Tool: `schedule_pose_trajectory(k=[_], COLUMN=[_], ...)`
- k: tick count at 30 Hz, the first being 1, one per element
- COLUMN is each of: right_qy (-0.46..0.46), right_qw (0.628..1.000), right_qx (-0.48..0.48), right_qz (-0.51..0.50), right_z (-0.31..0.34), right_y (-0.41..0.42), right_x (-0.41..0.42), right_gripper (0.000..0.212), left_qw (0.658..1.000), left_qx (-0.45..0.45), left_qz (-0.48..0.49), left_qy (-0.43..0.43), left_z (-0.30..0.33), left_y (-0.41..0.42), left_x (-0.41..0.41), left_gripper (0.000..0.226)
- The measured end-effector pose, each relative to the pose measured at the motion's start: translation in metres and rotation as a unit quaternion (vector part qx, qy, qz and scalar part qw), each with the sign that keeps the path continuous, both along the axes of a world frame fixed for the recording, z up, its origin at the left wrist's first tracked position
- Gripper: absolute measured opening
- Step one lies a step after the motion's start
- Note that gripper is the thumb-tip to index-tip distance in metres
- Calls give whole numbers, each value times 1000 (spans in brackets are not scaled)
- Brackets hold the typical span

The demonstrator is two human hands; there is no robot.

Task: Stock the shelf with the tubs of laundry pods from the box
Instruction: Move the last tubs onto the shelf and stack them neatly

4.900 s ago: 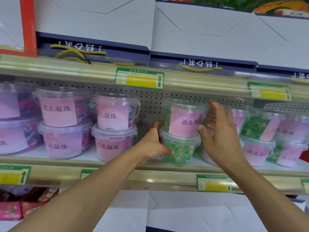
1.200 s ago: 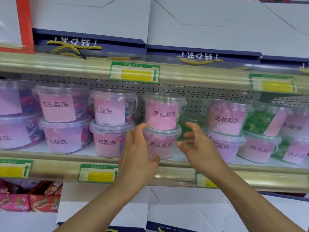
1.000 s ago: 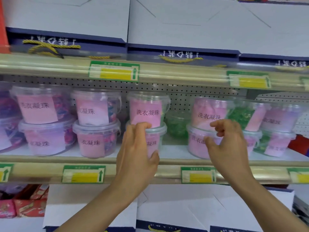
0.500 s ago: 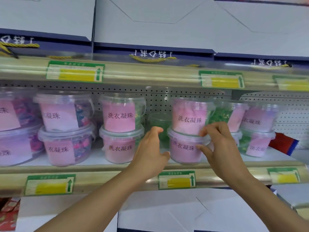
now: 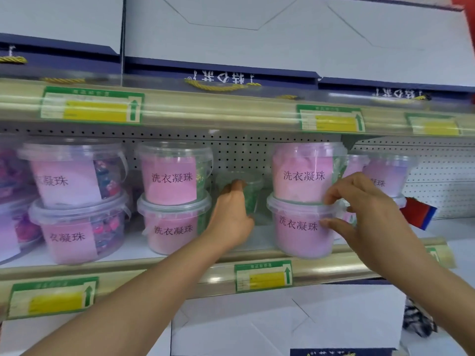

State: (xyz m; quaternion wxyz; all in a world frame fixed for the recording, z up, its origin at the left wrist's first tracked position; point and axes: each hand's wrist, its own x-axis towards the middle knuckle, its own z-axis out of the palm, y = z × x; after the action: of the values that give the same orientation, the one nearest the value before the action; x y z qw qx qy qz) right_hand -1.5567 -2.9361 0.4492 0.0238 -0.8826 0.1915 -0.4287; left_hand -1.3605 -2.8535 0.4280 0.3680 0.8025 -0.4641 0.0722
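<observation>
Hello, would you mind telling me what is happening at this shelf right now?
A person is arranging tubs of laundry pods on a shop shelf. The right hand grips the right-hand stack of two pink-labelled tubs, thumb on the lower tub and fingers at the base of the upper tub. The left hand reaches into the gap beside it and touches a green tub set further back. More stacked tubs fill the shelf to the left.
</observation>
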Motion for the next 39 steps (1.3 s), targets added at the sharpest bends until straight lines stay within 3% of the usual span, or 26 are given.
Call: schedule_pose_trajectory(k=[3, 10, 14, 24, 29, 39], right_qy=[2, 12, 11, 17, 16, 23], right_qw=[1000, 999, 1000, 999, 999, 998], right_qx=[2, 7, -2, 14, 14, 17], right_qz=[-8, -29, -27, -37, -44, -59], right_z=[1, 1, -2, -3, -3, -2], right_y=[4, 10, 10, 14, 15, 18], right_x=[-10, -11, -10, -14, -13, -12], right_gripper=[37, 33, 36, 34, 33, 30], left_qw=[999, 966, 952, 974, 967, 967], left_qx=[-12, 135, 152, 146, 155, 164], left_qz=[6, 103, 108, 119, 91, 111], left_qy=[-45, -193, -241, -125, -181, -163], left_z=[4, 19, 24, 26, 31, 39], left_y=[-22, -70, -74, -51, -58, -51], left_x=[9, 22, 25, 21, 16, 31], left_gripper=[58, 37, 38, 61, 37, 34])
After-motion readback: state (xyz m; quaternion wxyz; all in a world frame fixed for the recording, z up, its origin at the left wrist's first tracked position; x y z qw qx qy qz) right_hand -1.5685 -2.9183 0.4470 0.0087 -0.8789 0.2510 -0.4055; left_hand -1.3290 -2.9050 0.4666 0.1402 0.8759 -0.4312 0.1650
